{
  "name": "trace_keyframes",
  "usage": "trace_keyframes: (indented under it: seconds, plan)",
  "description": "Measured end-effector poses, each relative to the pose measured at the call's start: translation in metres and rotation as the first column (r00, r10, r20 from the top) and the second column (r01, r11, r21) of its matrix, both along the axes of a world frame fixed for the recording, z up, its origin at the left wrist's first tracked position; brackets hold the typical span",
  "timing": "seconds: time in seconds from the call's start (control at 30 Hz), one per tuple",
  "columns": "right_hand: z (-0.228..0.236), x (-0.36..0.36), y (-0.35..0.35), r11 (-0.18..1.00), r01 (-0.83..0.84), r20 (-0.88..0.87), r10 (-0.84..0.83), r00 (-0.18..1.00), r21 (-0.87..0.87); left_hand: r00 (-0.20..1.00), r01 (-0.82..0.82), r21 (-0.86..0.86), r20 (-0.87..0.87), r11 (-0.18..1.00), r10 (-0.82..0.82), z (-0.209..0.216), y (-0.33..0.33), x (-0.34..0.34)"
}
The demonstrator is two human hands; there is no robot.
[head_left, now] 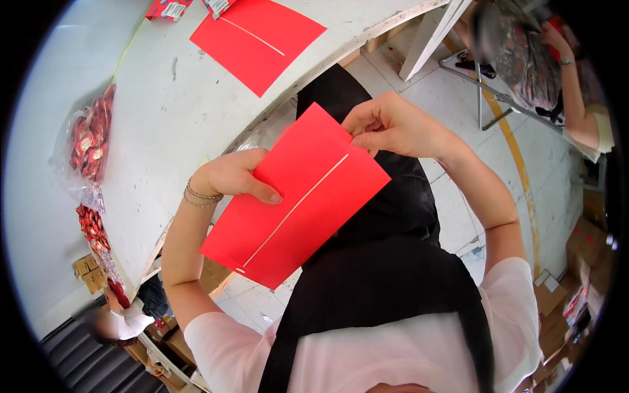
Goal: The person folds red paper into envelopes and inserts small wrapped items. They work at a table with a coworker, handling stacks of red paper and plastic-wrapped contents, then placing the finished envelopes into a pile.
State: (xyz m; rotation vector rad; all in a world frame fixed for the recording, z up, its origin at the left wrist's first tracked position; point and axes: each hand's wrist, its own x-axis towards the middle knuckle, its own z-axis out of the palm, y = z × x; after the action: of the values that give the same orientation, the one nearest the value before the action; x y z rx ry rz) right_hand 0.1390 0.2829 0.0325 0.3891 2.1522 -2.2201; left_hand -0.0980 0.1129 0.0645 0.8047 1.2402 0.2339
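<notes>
A flat red sheet (288, 229) with a thin white strip along it is held up over my lap, tilted. My left hand (239, 177) is closed on its left edge, the thumb lying on top and the other fingers hidden beneath. At the sheet's upper right edge, close to the strip's upper end, my right hand (386, 128) pinches with thumb and curled fingers. Whether those fingers also grip the end of the strip cannot be made out. On the white table lies a second red sheet (262, 65) with a similar white strip.
The white table (164, 111) curves along my left and front. Small red packets with labels (171, 9) lie at its far end. Clear bags of red packets (88, 147) line its left edge. Co-workers sit at the far right (580, 118) and lower left (124, 321). Cardboard boxes (586, 249) stand at right.
</notes>
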Motion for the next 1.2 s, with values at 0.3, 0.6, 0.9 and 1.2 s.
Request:
trace_keyframes:
  seconds: [0.3, 0.6, 0.9, 1.2]
  plan:
    - [-0.02, -0.001, -0.009, 0.988, -0.068, 0.046, 0.062, 0.997, 0.139, 0.99, 0.141, 0.066, 0.013, 0.988, -0.142, -0.004, -0.004, 0.01]
    - [-0.018, 0.004, -0.011, 0.91, -0.01, 0.165, 0.086, 0.983, -0.415, 0.986, 0.166, 0.124, 0.011, 0.978, -0.169, -0.012, -0.016, 0.006]
    - [-0.031, 0.027, -0.019, 0.423, 0.532, -0.318, -0.479, 0.818, 0.733, 0.776, -0.55, 0.53, 0.04, 0.645, 0.629, 0.022, -0.024, 0.005]
    - [-0.019, 0.002, -0.047, 0.948, 0.291, -0.273, -0.249, 0.929, 0.127, 0.766, -0.565, 0.704, 0.254, 0.43, 0.591, -0.019, -0.014, 0.098]
